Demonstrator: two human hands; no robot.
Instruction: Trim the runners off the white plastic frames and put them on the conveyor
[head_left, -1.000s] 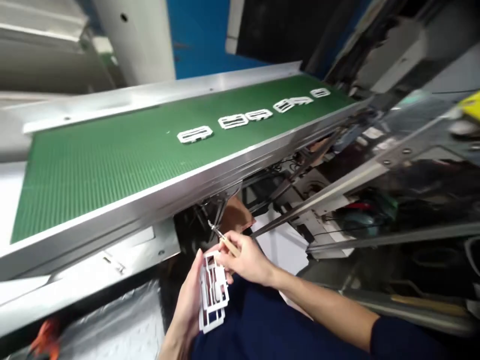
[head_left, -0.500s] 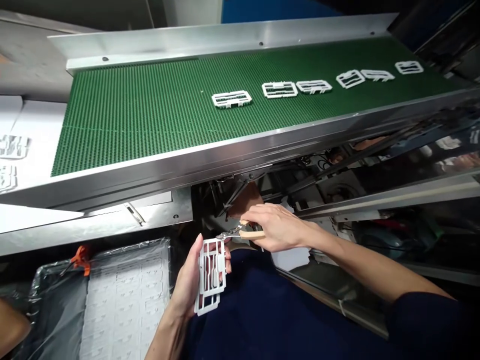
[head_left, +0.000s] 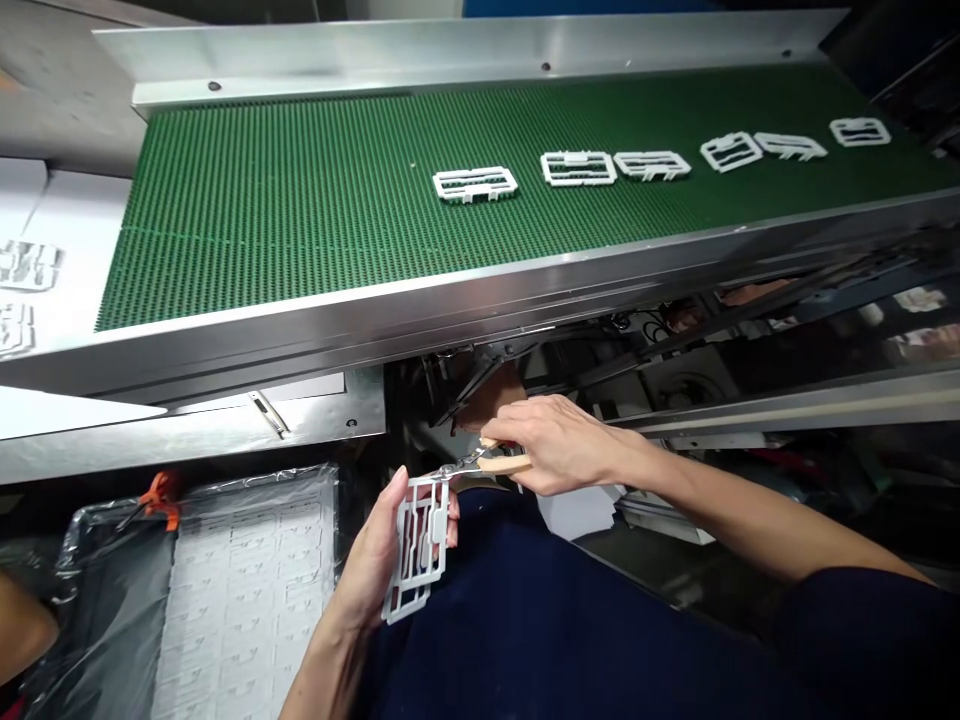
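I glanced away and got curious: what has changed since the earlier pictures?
The right hand has turned the pliers: their tips pointed away from the white frames and are now at the frames' upper end. Nothing was let go; the camera view has shifted. The left hand still grips the frames, and the six pieces on the green belt keep their order.

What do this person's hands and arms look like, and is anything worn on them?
The left hand and right hand are ungloved, with no watch or bracelet showing. The right forearm is bare up to a dark navy sleeve. The left forearm is bare to the picture's edge; its sleeve is out of view.
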